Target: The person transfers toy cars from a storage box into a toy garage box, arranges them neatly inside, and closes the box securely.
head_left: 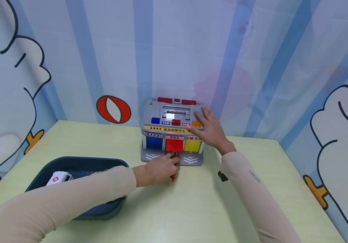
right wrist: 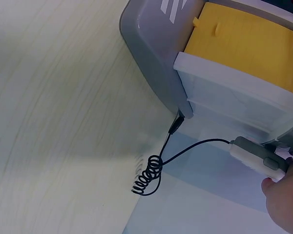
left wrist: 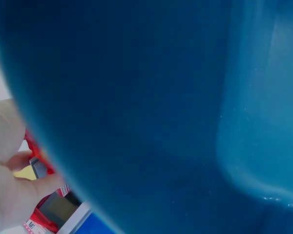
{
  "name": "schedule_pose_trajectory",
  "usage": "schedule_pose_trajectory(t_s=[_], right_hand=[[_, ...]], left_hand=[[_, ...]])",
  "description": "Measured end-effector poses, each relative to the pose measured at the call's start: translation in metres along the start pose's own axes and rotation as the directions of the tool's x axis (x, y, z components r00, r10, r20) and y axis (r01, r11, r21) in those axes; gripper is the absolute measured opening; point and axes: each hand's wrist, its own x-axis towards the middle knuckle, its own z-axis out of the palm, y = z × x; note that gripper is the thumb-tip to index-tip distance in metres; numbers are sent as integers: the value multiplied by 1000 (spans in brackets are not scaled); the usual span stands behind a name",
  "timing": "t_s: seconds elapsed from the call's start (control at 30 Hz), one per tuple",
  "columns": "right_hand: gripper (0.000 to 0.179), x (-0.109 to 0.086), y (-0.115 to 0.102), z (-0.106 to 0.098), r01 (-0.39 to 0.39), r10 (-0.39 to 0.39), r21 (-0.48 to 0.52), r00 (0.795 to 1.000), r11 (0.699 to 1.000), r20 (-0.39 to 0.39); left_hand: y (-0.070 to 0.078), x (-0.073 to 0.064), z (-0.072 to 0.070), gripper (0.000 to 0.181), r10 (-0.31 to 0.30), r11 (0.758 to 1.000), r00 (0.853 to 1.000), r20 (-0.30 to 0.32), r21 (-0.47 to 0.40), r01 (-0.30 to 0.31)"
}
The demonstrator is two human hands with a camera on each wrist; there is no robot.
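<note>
A grey toy emergency station (head_left: 152,118) stands at the back of the table, with blue, red and yellow garage doors. Its red door (head_left: 174,145) is swung outward, and a dark opening shows behind it in the left wrist view. In front of that door my left hand (head_left: 161,167) pinches a red toy car (head_left: 173,177), largely hidden by the fingers. My right hand (head_left: 212,131) rests on the right side of the station's roof, fingers spread. Close to it in the right wrist view is a small grey-and-white handset (right wrist: 258,157) on the station's side.
Under my left forearm stands a dark blue bin (head_left: 84,162) holding a white toy vehicle (head_left: 59,177) with a red mark. A coiled black cord (right wrist: 154,169) hangs from the handset beside the station. A striped curtain (head_left: 174,50) rises behind the table (head_left: 237,202).
</note>
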Motion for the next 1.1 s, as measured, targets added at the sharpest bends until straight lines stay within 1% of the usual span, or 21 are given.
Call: schedule_pose_trajectory(t_s=[0.23, 0.47, 0.7, 0.9, 1.03, 1.1], right_hand=[[83, 0, 0, -2, -6, 6, 2, 1000, 1000, 1], [84, 2, -1, -4, -4, 4, 1, 1000, 1000, -3], [85, 0, -1, -2, -10, 10, 5, 1000, 1000, -4], [84, -2, -2, -2, -20, 20, 6, 1000, 1000, 2], [83, -2, -2, -2, -20, 20, 6, 1000, 1000, -6], [83, -2, -2, -1, -22, 22, 6, 1000, 1000, -8]], left_hand=[[1, 2, 3, 53, 17, 996, 999, -36, 84, -14], [0, 1, 0, 56, 12, 996, 1000, 12, 93, -13], [1, 0, -2, 58, 41, 986, 999, -25, 164, -36], [3, 0, -1, 53, 44, 983, 999, -30, 177, -38], [4, 2, -1, 49, 62, 974, 997, -40, 218, -52], [5, 3, 0, 48, 81, 968, 996, -45, 242, -68]])
